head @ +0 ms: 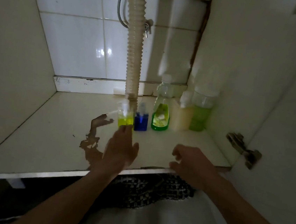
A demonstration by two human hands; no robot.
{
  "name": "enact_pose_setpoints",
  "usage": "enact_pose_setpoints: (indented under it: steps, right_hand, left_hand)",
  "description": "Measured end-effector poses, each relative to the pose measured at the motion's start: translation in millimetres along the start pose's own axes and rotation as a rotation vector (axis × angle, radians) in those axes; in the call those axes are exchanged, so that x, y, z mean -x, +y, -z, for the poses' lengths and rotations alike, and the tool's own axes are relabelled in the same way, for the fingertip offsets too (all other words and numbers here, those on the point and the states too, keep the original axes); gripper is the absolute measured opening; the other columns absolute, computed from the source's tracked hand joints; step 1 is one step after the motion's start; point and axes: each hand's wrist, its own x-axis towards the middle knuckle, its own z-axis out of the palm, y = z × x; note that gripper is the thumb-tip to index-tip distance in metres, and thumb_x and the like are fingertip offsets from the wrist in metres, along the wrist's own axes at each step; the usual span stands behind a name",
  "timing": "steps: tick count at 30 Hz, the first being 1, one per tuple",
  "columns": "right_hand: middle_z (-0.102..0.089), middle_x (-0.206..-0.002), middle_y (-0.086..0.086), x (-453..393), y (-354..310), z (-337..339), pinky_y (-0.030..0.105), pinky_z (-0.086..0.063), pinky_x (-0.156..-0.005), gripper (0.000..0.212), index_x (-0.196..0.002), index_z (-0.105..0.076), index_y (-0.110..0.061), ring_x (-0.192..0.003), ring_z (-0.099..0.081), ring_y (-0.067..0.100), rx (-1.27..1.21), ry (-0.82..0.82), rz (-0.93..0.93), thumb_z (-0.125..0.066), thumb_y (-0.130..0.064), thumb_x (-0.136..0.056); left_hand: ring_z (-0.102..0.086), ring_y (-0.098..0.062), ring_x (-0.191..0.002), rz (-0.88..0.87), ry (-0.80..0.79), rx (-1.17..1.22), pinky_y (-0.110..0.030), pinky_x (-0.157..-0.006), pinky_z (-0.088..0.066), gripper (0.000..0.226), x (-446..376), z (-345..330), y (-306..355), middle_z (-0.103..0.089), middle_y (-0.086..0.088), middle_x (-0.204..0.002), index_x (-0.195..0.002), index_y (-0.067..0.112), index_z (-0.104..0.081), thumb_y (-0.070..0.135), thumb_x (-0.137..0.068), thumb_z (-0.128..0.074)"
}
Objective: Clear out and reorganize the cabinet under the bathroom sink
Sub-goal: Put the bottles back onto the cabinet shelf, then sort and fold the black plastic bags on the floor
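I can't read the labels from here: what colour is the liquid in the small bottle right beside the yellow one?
Blue, a deep blue, in the small bottle; the head view shows it.

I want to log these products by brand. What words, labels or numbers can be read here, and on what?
None can be read.
Green dish-soap bottle: it has a label with print, too blurred to read.
Yellow bottle, blue bottle, cream bottle, tall green bottle: no visible text.

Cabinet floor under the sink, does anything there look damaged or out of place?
Yes. The cabinet floor has a brown patch where the white surface has peeled away, left of the yellow bottle and running to the front edge. The five bottles stand upright in a row; no spill shows.
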Motion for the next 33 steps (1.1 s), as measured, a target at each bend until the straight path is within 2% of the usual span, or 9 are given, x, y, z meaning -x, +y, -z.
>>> enact_pose_setpoints:
  steps: [2, 3, 6, 10, 14, 20, 25, 29, 33]
  right_hand:
    - [-0.065, -0.101, 0.006, 25.9, 31.2, -19.7, 0.026, -0.039, -0.063, 0.017, -0.095, -0.059, -0.015, -0.091, -0.059, 0.02, -0.023, -0.155, -0.119, -0.059, -0.031, -0.089]
    - [-0.065, -0.108, 0.008, 39.0, 45.4, -31.3, 0.025, -0.04, -0.065, 0.019, -0.097, -0.061, -0.014, -0.096, -0.06, 0.022, -0.012, -0.247, -0.184, -0.06, -0.031, -0.089]
    - [-0.049, -0.134, 0.011, 86.5, 80.2, -62.6, 0.023, -0.041, -0.082, 0.049, -0.13, -0.049, -0.007, -0.121, -0.051, 0.023, 0.044, -0.516, -0.382, -0.062, -0.031, -0.089]
    - [-0.049, -0.134, 0.009, 160.2, 110.2, -97.2, 0.031, -0.045, -0.091, 0.06, -0.132, -0.043, -0.011, -0.12, -0.053, 0.025, 0.093, -0.613, -0.567, -0.066, -0.035, -0.082]
    - [-0.04, -0.143, 0.011, 204.8, 122.7, -130.4, 0.037, -0.042, -0.104, 0.096, -0.146, -0.02, -0.011, -0.128, -0.045, 0.029, 0.081, -0.72, -0.611, -0.073, -0.046, -0.075]
    - [-0.052, -0.127, 0.01, 224.0, 117.3, -155.5, 0.039, -0.038, -0.097, 0.068, -0.133, -0.035, -0.009, -0.115, -0.052, 0.029, 0.347, -0.503, -0.466, -0.051, -0.056, -0.086]
    - [-0.05, -0.132, 0.012, 215.9, 109.7, -150.4, 0.04, -0.035, -0.102, 0.071, -0.138, -0.031, -0.007, -0.12, -0.049, 0.031, 0.378, -0.564, -0.453, -0.051, -0.053, -0.087]
    - [-0.046, -0.139, 0.01, 164.3, 90.4, -91.5, 0.032, -0.036, -0.102, 0.074, -0.143, -0.031, -0.008, -0.125, -0.047, 0.026, 0.207, -0.657, -0.449, -0.053, -0.051, -0.087]
    - [-0.058, -0.12, 0.008, 83.0, 62.8, 6.4, 0.03, -0.048, -0.087, 0.052, -0.121, -0.058, -0.014, -0.107, -0.057, 0.023, 0.18, -0.597, -0.325, -0.069, -0.041, -0.078]
  left_hand:
    - [-0.043, -0.027, -0.125, -0.134, -0.166, -0.204, -0.037, -0.099, -0.04, 0.056, 20.2, -12.9, 19.9, -0.038, -0.009, -0.142, -0.142, 0.012, -0.031, 0.034, -0.094, -0.049]
    - [-0.045, -0.028, -0.123, -0.185, -0.223, -0.288, -0.038, -0.096, -0.041, 0.056, 27.9, -20.4, 26.9, -0.039, -0.009, -0.14, -0.141, 0.011, -0.031, 0.036, -0.094, -0.048]
    - [-0.049, -0.028, -0.116, -0.202, -0.301, -0.352, -0.039, -0.092, -0.042, 0.054, 43.6, -37.7, 40.8, -0.046, -0.01, -0.133, -0.135, 0.009, -0.038, 0.041, -0.092, -0.05]
    - [-0.037, -0.034, -0.131, -0.187, -0.301, -0.421, -0.047, -0.106, -0.032, 0.067, 66.2, -55.7, 37.6, -0.035, -0.015, -0.145, -0.141, 0.007, -0.032, 0.046, -0.09, -0.053]
    - [-0.013, -0.034, -0.146, -0.19, -0.295, -0.499, -0.05, -0.116, -0.017, 0.081, 79.9, -63.1, 26.1, -0.01, -0.017, -0.158, -0.15, 0.004, -0.011, 0.044, -0.093, -0.05]
    - [-0.007, -0.033, -0.147, -0.167, -0.304, -0.491, -0.049, -0.118, -0.013, 0.08, 84.1, -63.1, 24.0, -0.005, -0.017, -0.159, -0.151, 0.004, -0.007, 0.041, -0.094, -0.05]
    - [-0.008, -0.032, -0.147, -0.177, -0.279, -0.502, -0.049, -0.118, -0.014, 0.079, 87.1, -65.1, 23.7, -0.006, -0.017, -0.159, -0.151, 0.004, -0.007, 0.04, -0.094, -0.048]
    - [-0.005, -0.031, -0.148, -0.178, -0.237, -0.526, -0.048, -0.118, -0.011, 0.076, 90.5, -71.0, 20.6, -0.003, -0.015, -0.16, -0.152, 0.006, -0.003, 0.036, -0.095, -0.043]
    - [0.0, -0.032, -0.148, -0.168, -0.209, -0.57, -0.049, -0.119, -0.005, 0.078, 95.9, -77.7, 19.6, 0.003, -0.016, -0.16, -0.151, 0.005, 0.005, 0.034, -0.095, -0.041]
